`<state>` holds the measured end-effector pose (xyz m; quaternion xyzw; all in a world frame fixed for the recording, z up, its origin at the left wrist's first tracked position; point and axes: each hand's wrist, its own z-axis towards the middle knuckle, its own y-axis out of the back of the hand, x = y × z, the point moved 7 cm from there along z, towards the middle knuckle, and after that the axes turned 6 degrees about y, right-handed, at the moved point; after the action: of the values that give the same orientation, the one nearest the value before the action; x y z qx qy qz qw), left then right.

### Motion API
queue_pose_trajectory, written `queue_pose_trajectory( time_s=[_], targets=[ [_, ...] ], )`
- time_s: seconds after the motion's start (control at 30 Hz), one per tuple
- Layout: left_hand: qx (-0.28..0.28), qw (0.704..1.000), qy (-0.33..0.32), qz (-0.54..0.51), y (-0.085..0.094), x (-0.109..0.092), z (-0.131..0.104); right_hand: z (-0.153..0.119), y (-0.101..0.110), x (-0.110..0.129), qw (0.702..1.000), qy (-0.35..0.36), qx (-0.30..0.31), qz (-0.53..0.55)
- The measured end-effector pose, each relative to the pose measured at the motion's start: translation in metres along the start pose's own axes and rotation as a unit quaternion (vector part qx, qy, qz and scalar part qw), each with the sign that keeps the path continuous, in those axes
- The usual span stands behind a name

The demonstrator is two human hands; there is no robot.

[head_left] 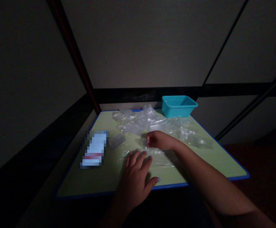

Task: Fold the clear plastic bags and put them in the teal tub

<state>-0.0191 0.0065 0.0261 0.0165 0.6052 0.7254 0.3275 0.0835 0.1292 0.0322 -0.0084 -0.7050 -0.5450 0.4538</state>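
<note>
A: A dim room with grey wall panels and dark framing surrounds a pale green table [199, 164] edged in blue

B: And on it?

A: A heap of clear plastic bags [149, 122] sprawls across the far half, beside a teal tub [178, 106] at the far edge. A blurred white pack [94, 148] lies well to the left, with a small grey packet [117, 141] near it

B: The hands?

A: Both work one flat clear bag [163, 158] at the table's near middle, its long axis running left to right. The left hand [135, 177] lies open, fingers spread, pressing the bag's left end flat. The right hand [160, 140] is curled narrow, fingertips pinching the bag's far edge; which end is the mouth cannot be told in this light
</note>
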Motion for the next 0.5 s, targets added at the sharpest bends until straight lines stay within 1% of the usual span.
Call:
queue_pose_trajectory(
  time_s=[0.13, 0.23, 0.3, 0.4, 0.5],
  targets=[
    [-0.011, 0.999, 0.011, -0.030, 0.002, 0.000, -0.001, -0.007, 0.003, 0.017, 0.998, 0.005, -0.020, -0.063],
    [-0.006, 0.999, 0.012, -0.030, 0.000, 0.000, -0.001, -0.012, 0.004, 0.030, 0.992, 0.002, -0.026, -0.121],
    [-0.005, 1.000, 0.013, -0.027, -0.001, 0.001, -0.001, -0.016, 0.002, 0.037, 0.988, 0.012, -0.025, -0.149],
    [-0.001, 0.999, 0.018, -0.028, -0.002, 0.002, -0.001, -0.023, -0.004, 0.044, 0.987, 0.064, -0.022, -0.145],
    [0.004, 0.999, 0.024, -0.029, -0.003, 0.003, 0.000, -0.030, -0.008, 0.042, 0.986, 0.114, -0.033, -0.116]
  ],
)
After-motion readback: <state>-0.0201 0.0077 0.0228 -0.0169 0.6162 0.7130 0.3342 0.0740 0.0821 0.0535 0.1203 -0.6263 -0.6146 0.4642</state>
